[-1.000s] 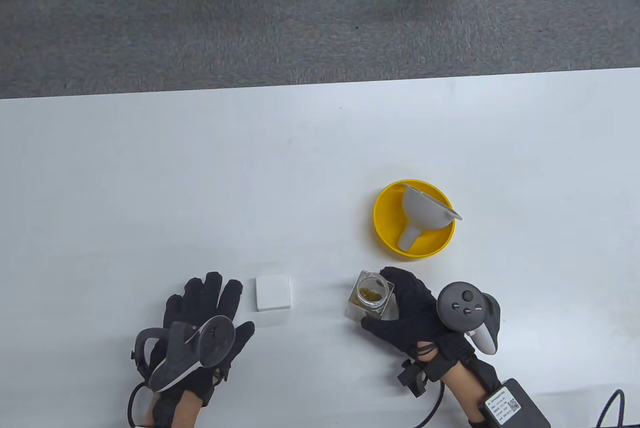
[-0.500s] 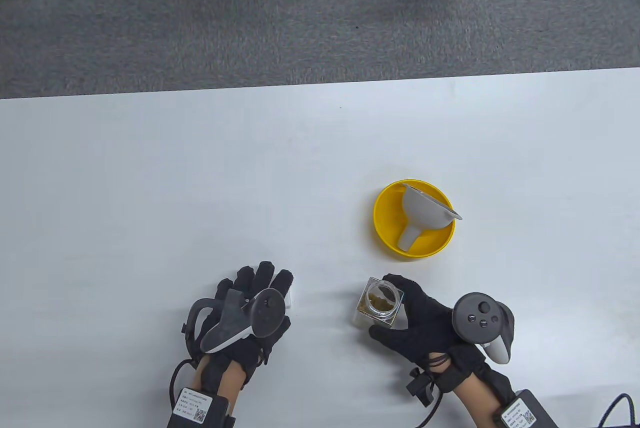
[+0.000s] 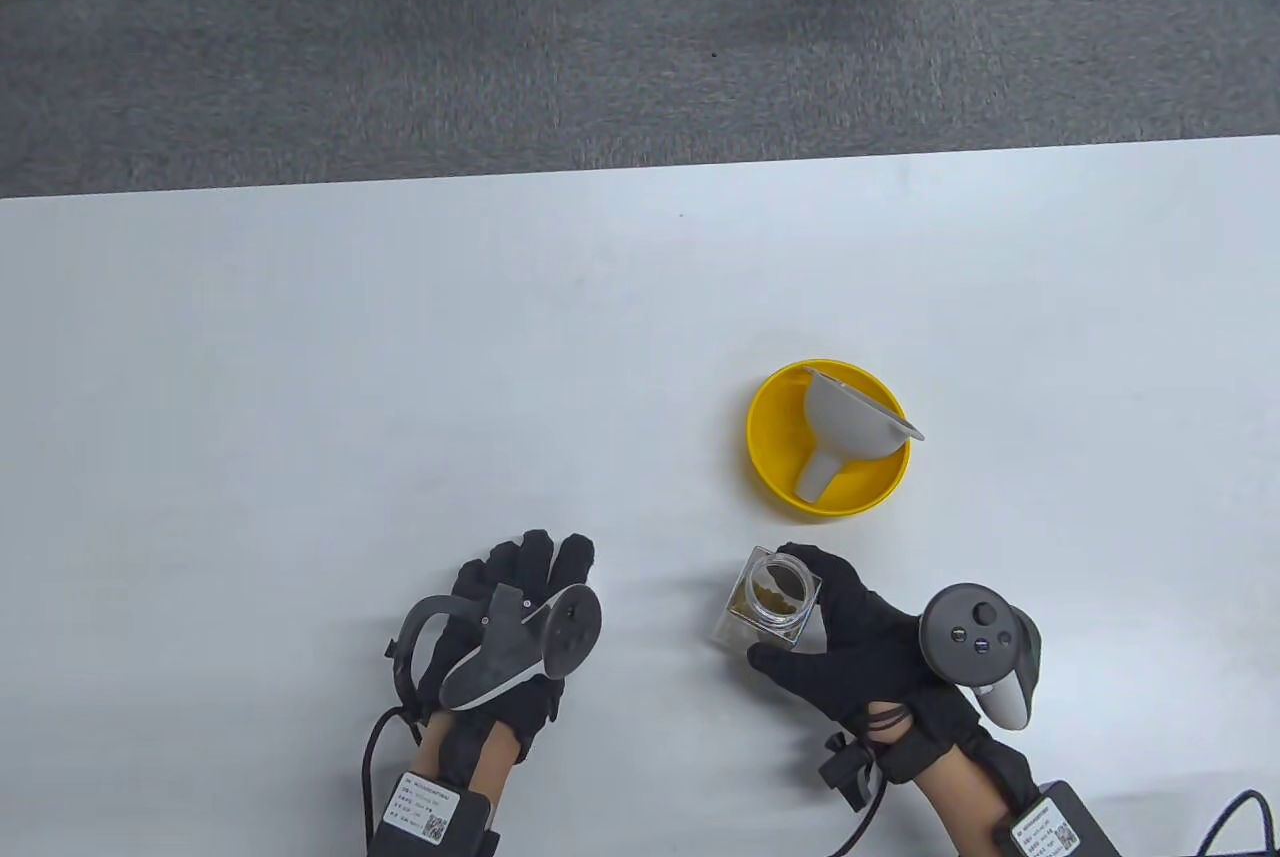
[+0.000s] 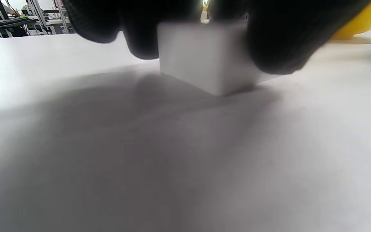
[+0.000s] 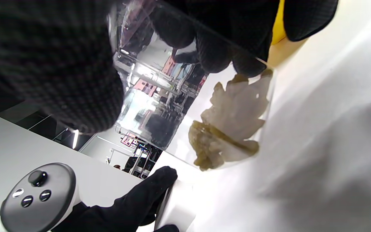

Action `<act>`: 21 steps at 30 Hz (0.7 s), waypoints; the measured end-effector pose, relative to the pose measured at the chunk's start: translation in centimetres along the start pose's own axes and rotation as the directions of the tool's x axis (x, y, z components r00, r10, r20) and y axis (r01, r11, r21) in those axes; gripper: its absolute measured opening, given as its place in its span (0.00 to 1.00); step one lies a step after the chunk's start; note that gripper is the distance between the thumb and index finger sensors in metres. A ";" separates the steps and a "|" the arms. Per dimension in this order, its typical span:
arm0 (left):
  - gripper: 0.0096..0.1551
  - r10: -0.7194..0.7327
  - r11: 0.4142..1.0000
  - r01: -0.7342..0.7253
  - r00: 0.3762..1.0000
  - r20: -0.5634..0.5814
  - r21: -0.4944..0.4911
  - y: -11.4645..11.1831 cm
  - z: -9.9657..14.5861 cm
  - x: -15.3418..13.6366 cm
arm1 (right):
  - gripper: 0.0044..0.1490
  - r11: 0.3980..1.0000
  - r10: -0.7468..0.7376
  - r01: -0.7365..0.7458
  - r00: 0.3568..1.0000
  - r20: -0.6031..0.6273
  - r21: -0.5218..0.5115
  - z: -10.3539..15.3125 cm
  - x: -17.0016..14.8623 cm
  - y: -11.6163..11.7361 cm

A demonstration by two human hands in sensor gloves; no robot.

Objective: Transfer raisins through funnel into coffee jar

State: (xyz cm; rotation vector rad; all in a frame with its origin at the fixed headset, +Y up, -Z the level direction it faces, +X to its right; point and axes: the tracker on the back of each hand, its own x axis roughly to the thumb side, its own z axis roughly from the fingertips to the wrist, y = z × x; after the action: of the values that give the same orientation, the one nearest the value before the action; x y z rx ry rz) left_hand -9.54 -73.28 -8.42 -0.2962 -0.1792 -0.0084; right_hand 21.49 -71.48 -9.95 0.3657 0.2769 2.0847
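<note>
Glass was in your right hand (image 3: 860, 642): it gripped the jar (image 3: 772, 599) of raisins (image 5: 229, 129), open at the top. Your left hand (image 3: 500, 627) had slid over since a second ago, and its fingers (image 4: 279, 42) closed around the white block (image 4: 204, 54). Past your right fingers, the grey funnel (image 3: 850, 427) lay in the yellow bowl (image 3: 770, 467). So I think pouring had not started.
</note>
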 end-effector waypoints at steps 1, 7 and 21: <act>0.49 -0.007 1.000 0.007 1.000 0.001 0.002 0.0 0.0 0.1 | 0.60 1.000 -0.001 0.001 1.000 -0.003 0.000 0.0 0.0 0.0; 0.49 -0.007 1.000 0.007 1.000 0.001 0.022 0.1 0.1 0.3 | 0.60 1.000 -0.002 0.002 1.000 -0.014 -0.015 0.0 -0.2 -0.1; 0.48 0.589 0.675 -0.685 0.724 0.359 0.274 3.9 4.0 -0.2 | 0.60 0.999 -0.023 0.022 0.999 0.033 0.038 0.0 0.5 1.3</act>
State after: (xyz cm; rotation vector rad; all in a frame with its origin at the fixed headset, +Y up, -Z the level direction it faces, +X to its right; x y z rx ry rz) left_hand -10.26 -68.43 -5.79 0.0611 -0.3080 0.7776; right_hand 20.26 -71.68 -9.43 0.4177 0.2995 2.0517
